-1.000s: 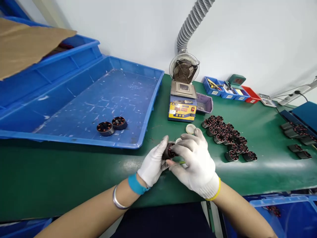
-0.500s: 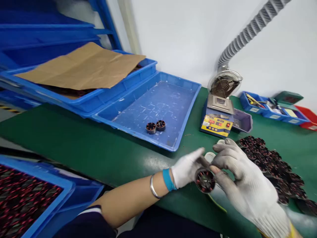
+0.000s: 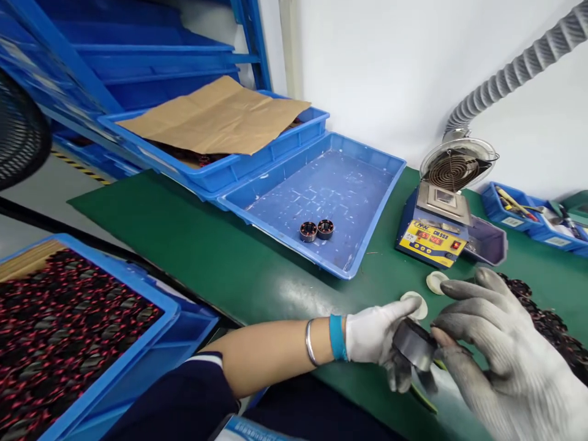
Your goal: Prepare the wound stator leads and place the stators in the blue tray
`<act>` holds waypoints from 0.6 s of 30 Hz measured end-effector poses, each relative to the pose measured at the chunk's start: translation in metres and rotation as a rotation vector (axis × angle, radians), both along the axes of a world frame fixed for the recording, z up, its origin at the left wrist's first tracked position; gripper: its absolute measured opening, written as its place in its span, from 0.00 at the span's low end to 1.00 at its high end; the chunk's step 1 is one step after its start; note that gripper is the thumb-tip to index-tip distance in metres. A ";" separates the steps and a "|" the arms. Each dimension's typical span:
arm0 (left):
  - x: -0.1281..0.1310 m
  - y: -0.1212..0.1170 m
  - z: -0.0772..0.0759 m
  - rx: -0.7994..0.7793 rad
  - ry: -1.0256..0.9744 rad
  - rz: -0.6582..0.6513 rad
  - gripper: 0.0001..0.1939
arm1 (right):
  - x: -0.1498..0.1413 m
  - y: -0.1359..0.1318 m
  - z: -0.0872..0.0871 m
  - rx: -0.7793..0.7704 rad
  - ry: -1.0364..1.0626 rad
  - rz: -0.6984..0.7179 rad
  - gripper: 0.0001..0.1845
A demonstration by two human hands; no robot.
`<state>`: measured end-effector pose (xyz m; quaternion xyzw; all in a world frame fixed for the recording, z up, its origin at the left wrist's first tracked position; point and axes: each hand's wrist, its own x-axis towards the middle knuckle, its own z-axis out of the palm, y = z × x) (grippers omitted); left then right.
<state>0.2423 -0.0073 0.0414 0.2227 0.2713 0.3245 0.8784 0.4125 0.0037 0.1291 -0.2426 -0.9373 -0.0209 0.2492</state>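
My left hand [image 3: 370, 338], in a white glove with darkened fingertips, grips a motor stator [image 3: 414, 346]. Its smooth dark grey outer ring faces me, and the inside is mostly hidden. On the ring's right edge, my gloved right hand [image 3: 509, 355] has its bare thumb tip and index finger closed, with the other fingers raised and curled. Whether a wire lies in that pinch is too small to tell. Behind the stator lie two white round caps [image 3: 436, 282]. A pile of dark stators [image 3: 549, 318] sits right of my right hand, partly covered by it.
A blue tray [image 3: 383, 217] holds two stators [image 3: 316, 230]. Right of it stands a solder pot [image 3: 432, 242] under a fan with a grey hose [image 3: 514, 76]. Brown paper [image 3: 220, 116] covers another tray. A crate [image 3: 169, 309] of stators is lower left; small bins [image 3: 505, 214] line the wall.
The stator has turned from showing its open, wound face to showing its smooth side. The view has swung left, so the trays and the solder pot sit further right.
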 end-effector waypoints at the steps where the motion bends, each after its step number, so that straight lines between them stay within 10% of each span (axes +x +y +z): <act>1: -0.002 -0.004 0.001 0.039 -0.019 -0.081 0.26 | 0.002 -0.001 -0.001 -0.016 0.001 -0.014 0.06; 6: -0.001 -0.014 0.010 0.232 0.034 0.216 0.29 | 0.005 -0.013 -0.014 -0.251 0.189 -0.240 0.03; 10: 0.011 -0.016 0.015 0.266 0.222 0.528 0.28 | 0.009 -0.009 -0.039 -0.732 0.767 -0.410 0.10; 13: 0.013 -0.014 0.012 0.232 0.299 0.529 0.29 | 0.018 -0.002 -0.059 -0.902 1.190 -0.450 0.12; 18: 0.005 -0.010 0.004 0.280 0.383 0.336 0.30 | 0.022 -0.002 -0.067 -1.034 0.918 -0.446 0.14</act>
